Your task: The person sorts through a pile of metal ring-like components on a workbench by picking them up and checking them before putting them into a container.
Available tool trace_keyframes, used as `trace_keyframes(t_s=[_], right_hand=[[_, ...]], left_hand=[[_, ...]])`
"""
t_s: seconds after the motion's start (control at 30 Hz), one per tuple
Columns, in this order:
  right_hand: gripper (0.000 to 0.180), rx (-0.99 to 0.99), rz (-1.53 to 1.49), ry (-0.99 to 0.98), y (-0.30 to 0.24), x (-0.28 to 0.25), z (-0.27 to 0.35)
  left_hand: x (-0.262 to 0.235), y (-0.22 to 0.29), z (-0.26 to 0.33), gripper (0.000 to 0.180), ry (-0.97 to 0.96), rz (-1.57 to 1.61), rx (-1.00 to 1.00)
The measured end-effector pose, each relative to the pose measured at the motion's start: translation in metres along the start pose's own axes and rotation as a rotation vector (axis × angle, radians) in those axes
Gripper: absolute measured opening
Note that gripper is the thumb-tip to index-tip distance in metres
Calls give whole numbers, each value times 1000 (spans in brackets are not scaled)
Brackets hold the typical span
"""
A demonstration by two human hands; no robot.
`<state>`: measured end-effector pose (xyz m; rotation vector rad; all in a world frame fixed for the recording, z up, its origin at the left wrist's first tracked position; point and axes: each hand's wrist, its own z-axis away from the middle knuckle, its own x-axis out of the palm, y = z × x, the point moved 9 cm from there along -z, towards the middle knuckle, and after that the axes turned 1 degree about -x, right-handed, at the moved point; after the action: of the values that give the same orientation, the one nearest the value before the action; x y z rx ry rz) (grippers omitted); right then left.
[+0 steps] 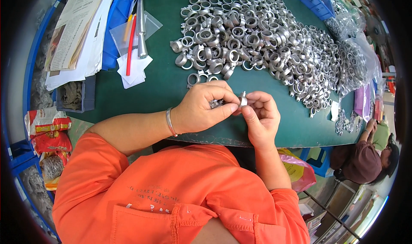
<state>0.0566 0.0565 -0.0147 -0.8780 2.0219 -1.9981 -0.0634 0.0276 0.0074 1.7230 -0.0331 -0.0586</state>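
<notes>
Silver ring (243,101): in the air between both grips, over the near side of the green tabletop (163,78); small stub on it points up and away from the orange shirt (171,188).
Right grip (262,117): pinched on the ring, thumb on the near side, other fingers curled behind.
Left grip (206,104): thumb and index brought together at the ring's left side, looks like contact; other fingers curled round small metal pieces (216,103), count can't be told.
Key relation: ring sits right of the left fingertips, left of the right fingers; right grip has the fuller hold. Ring shows nearly edge-on, so its face is hard to read; stub line runs away from the body, across the line joining the grips.
Ring heap (244,29): beyond both grips, spreading off to the right.
Loose rings (193,79): heap's near-left fringe, just past the left grip, which is the nearer one.
Left of heap: red pen (130,50) and metal rod (141,29) side by side, well apart from the grips.
Right of heap: clear bag (362,65), rings against it.
</notes>
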Motion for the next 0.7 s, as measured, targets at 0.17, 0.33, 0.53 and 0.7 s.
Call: trace_keyframes(t_s=[0.17,0.33,0.53,0.7], right_hand=[[26,-19,13,3,1,-1,1],[36,-135,60,48,-10,-1,2],[45,-360,280,19,-24,2,7],[44,-366,280,50,-24,0,6]], left_hand=[[0,-1,0,4,-3,-6,-1],[0,-3,-1,5,6,-6,-11],[3,-9,2,11,-24,8,-11],[2,-7,0,10,-20,15,-1]])
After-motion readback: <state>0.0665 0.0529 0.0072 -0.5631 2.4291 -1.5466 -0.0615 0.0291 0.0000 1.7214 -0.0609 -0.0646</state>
